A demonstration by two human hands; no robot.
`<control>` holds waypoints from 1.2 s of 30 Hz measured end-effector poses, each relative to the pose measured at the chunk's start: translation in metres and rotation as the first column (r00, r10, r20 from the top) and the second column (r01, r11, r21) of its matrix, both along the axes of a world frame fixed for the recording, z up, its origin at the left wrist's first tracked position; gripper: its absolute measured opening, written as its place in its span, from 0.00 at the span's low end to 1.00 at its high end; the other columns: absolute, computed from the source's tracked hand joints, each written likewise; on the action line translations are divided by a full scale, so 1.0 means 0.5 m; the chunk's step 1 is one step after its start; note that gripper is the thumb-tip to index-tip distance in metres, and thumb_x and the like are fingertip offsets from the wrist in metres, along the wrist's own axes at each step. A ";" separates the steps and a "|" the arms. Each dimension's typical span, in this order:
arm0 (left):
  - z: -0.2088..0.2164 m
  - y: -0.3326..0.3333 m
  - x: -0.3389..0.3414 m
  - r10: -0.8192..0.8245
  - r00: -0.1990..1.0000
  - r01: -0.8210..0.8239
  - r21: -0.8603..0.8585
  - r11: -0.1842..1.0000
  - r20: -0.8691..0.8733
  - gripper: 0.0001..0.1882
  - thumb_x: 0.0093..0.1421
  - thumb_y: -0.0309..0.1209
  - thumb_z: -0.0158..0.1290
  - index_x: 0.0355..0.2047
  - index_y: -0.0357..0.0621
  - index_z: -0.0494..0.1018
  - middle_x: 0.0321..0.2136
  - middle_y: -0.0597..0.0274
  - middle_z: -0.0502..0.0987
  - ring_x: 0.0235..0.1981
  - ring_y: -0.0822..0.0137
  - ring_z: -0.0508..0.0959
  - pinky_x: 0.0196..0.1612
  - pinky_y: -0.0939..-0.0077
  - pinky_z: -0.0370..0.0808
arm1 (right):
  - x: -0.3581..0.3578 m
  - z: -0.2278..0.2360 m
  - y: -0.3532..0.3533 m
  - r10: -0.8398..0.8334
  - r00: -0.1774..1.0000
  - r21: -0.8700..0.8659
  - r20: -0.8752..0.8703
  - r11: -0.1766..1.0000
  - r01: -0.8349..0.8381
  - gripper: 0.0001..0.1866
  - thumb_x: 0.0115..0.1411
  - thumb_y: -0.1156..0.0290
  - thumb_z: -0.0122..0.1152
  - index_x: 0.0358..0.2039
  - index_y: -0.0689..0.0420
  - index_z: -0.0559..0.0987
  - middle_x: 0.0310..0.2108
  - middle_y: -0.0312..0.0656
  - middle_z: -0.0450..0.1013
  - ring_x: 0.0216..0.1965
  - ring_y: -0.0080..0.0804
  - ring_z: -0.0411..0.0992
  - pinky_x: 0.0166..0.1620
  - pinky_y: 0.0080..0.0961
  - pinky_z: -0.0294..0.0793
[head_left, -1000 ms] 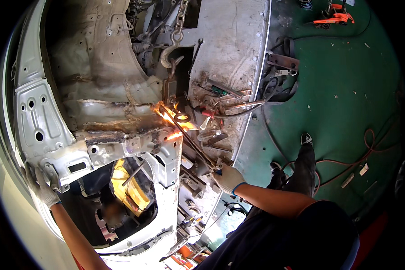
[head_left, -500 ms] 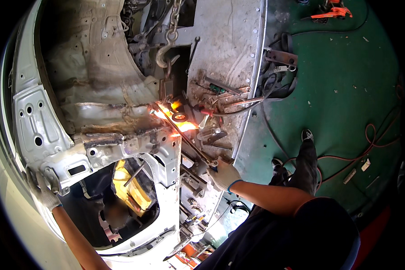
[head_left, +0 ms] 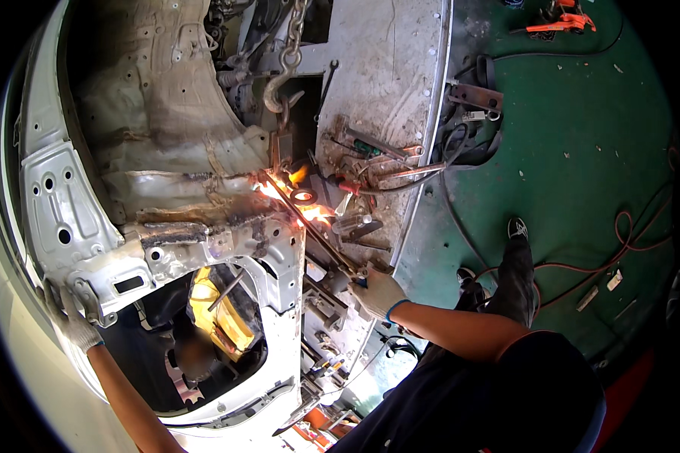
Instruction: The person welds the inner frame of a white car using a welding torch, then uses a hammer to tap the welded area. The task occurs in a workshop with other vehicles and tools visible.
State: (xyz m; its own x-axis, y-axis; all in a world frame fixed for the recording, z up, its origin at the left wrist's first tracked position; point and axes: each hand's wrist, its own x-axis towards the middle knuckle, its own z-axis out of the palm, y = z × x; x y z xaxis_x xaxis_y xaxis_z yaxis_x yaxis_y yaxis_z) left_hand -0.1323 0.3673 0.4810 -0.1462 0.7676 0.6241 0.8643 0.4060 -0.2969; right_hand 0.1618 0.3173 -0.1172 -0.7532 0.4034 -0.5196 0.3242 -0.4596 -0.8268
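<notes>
My right hand (head_left: 378, 293), in a pale work glove, is closed round the handle end of a gas torch. The torch's long dark tube (head_left: 319, 238) slants up and left to an orange flame (head_left: 273, 186). That flame licks the corner of a bare car body panel (head_left: 227, 240), beside a dark metal ring (head_left: 304, 197). Over at the left, my gloved left hand (head_left: 72, 321) lies on the car body's edge next to a metal bracket (head_left: 89, 303), fingers stretched out and holding nothing.
A chain hook (head_left: 278, 94) hangs above the flame. Hand tools, including a green-handled one (head_left: 366, 148), lie on the grey metal platform (head_left: 378, 68). Hoses (head_left: 619, 234) cross the green floor. A yellow object (head_left: 223, 313) shows through the panel opening; an orange tool (head_left: 563, 23) is far right.
The flame near the dark ring has shrunk and broken up a little. The view has shifted slightly; both hands keep their places.
</notes>
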 end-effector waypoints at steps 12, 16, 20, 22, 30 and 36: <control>-0.003 -0.002 0.006 -0.017 1.000 0.017 -0.018 1.000 -0.016 0.27 0.71 0.36 0.55 0.68 0.42 0.69 0.74 0.49 0.58 0.74 0.55 0.58 0.73 0.58 0.60 | 0.014 0.007 0.003 -0.022 0.999 -0.014 -0.039 1.000 0.021 0.25 0.66 0.50 0.57 0.45 0.64 0.76 0.35 0.64 0.80 0.42 0.63 0.80 0.48 0.54 0.78; -0.015 0.010 0.021 -0.029 0.999 0.029 0.026 0.999 0.033 0.27 0.71 0.36 0.55 0.68 0.41 0.69 0.74 0.49 0.57 0.75 0.54 0.58 0.74 0.58 0.59 | 0.021 -0.022 -0.048 -0.043 0.998 -0.016 -0.055 0.999 0.042 0.24 0.67 0.51 0.57 0.45 0.63 0.76 0.35 0.63 0.80 0.41 0.62 0.79 0.47 0.52 0.78; -0.009 0.005 0.017 -0.008 1.000 0.007 -0.010 1.000 -0.030 0.27 0.71 0.36 0.54 0.68 0.41 0.69 0.74 0.49 0.57 0.75 0.54 0.58 0.74 0.57 0.57 | 0.022 -0.004 -0.020 -0.038 0.999 0.032 -0.033 0.999 0.039 0.21 0.68 0.53 0.58 0.44 0.61 0.76 0.34 0.60 0.80 0.40 0.60 0.79 0.45 0.49 0.78; -0.006 0.005 0.014 -0.007 0.999 0.006 -0.018 1.000 -0.045 0.27 0.71 0.36 0.54 0.68 0.41 0.70 0.74 0.48 0.57 0.75 0.54 0.57 0.74 0.57 0.57 | 0.022 0.003 -0.003 -0.049 0.997 -0.009 -0.054 0.999 0.048 0.25 0.67 0.50 0.57 0.45 0.64 0.76 0.35 0.64 0.80 0.41 0.63 0.79 0.47 0.53 0.78; -0.001 -0.003 -0.001 -0.038 0.999 0.038 0.009 0.999 0.031 0.27 0.71 0.38 0.54 0.67 0.40 0.70 0.74 0.47 0.58 0.75 0.53 0.57 0.75 0.56 0.56 | 0.045 -0.003 -0.027 -0.012 1.000 0.010 -0.001 1.000 0.012 0.24 0.67 0.49 0.57 0.45 0.62 0.76 0.36 0.63 0.80 0.42 0.62 0.80 0.46 0.54 0.78; 0.000 0.004 0.006 -0.025 1.000 0.025 0.002 1.000 0.008 0.26 0.72 0.37 0.53 0.67 0.39 0.70 0.74 0.47 0.58 0.76 0.53 0.56 0.75 0.56 0.54 | 0.007 -0.006 -0.029 -0.081 0.997 0.066 0.020 0.995 0.079 0.24 0.67 0.49 0.57 0.45 0.61 0.76 0.36 0.62 0.80 0.42 0.62 0.80 0.46 0.54 0.78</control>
